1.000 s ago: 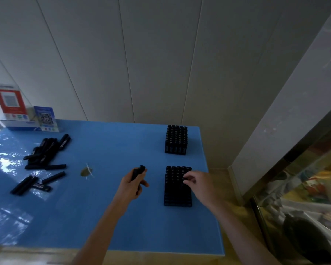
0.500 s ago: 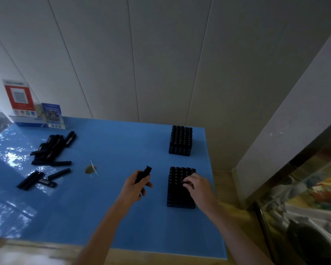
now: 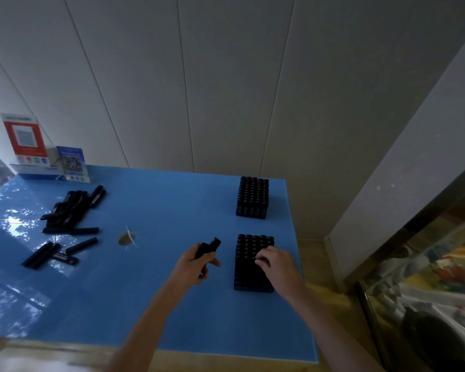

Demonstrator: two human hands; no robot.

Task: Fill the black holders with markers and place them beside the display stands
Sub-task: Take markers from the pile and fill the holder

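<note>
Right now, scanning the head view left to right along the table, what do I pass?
Red display stand → blue display stand → loose markers → left hand gripping markers → near holder under right hand.

The right hand (image 3: 275, 265) slides back along the near holder (image 3: 253, 264), from its far rows toward its middle. The left hand (image 3: 192, 267) tilts its markers (image 3: 208, 247) slightly rightward.

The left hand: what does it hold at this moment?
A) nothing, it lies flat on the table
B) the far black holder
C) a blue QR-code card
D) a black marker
D: the left hand has its fingers curled round a black marker that sticks out above them, to the left of the near holder.
</note>
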